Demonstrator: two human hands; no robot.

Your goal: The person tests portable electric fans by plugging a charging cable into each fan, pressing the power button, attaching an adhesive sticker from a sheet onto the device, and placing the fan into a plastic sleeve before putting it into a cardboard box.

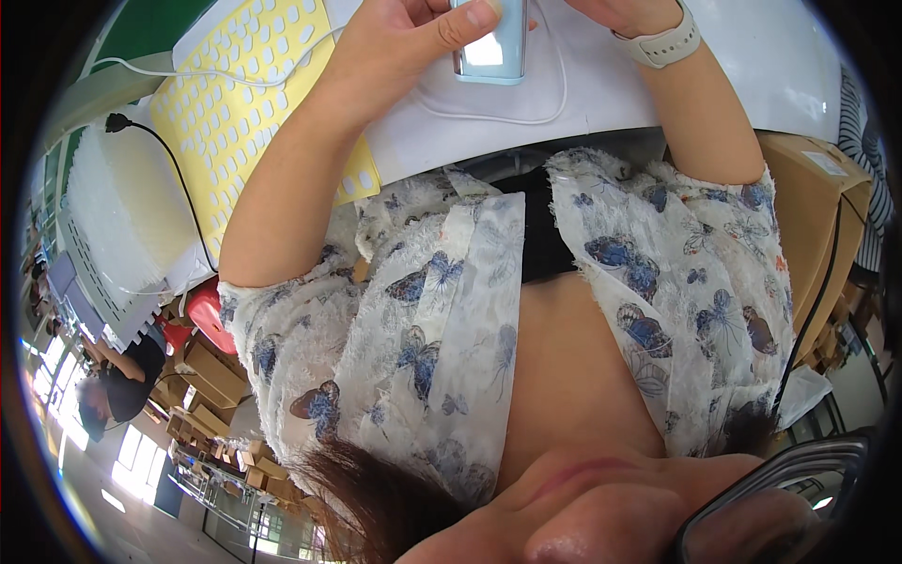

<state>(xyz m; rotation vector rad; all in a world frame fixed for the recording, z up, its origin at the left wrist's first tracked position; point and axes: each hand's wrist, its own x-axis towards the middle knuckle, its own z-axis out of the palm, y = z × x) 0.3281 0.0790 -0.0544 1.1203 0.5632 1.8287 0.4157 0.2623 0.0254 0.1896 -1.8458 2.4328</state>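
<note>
At the top edge, my left hand is closed around a light blue device with rounded corners and a glossy front. My thumb lies across that front, and the device's upper end is cut off by the picture's edge. My right hand is to the right of the device, over the white table; its fingers are mostly out of the picture. A pale watch is on that wrist. A thin white cable loops on the table below and around the device.
Left of my forearm lies a yellow sheet with rows of white oval stickers. A black cable with a plug crosses a translucent plastic stack. A cardboard box stands at the right, a red stool at the left. Another person is farther off.
</note>
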